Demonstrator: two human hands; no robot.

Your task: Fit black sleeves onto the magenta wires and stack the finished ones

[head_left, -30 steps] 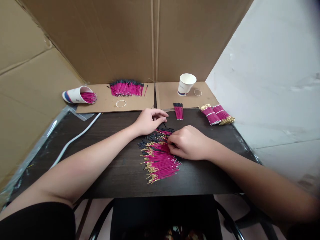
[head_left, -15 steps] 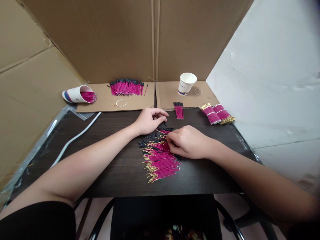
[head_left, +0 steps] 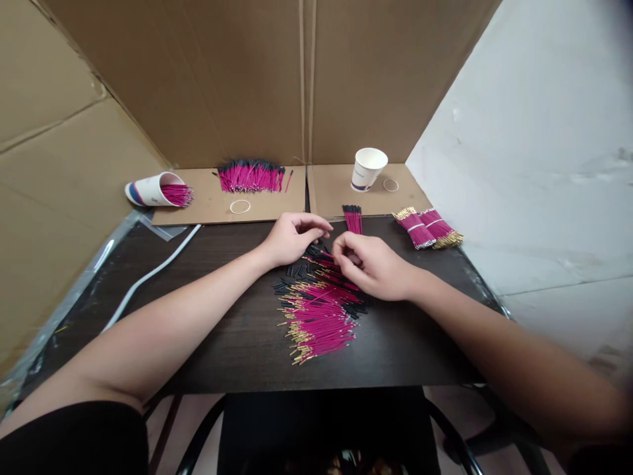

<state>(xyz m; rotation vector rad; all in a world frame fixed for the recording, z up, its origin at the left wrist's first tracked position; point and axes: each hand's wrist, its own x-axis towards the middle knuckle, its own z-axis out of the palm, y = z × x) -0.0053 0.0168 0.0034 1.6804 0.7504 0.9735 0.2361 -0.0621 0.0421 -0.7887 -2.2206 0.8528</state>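
Observation:
Over the far end of a loose pile, my left hand (head_left: 295, 239) is curled with thumb and forefinger close together; whatever lies between them is too small to make out. Just to its right, my right hand (head_left: 373, 267) is closed in a pinch on a thin pink wire (head_left: 326, 254), its end pointing toward the left fingers. Below both hands spreads the heap of pink wires (head_left: 321, 323) with gold tips on the left and silvery ends on the right. Short black sleeves (head_left: 297, 271) lie scattered around its upper part.
A small bunch of black-ended pink wires (head_left: 353, 218) sits behind my right hand. Further back are a row of black-ended wires (head_left: 251, 177), a tipped paper cup (head_left: 148, 190) holding wires, an upright cup (head_left: 368, 170), rubber bands (head_left: 240, 207) and banded bundles (head_left: 420, 229).
My right hand has lifted away from the pile and moved up toward my left fingers, with a pink wire in its pinch. The left hand has hardly moved.

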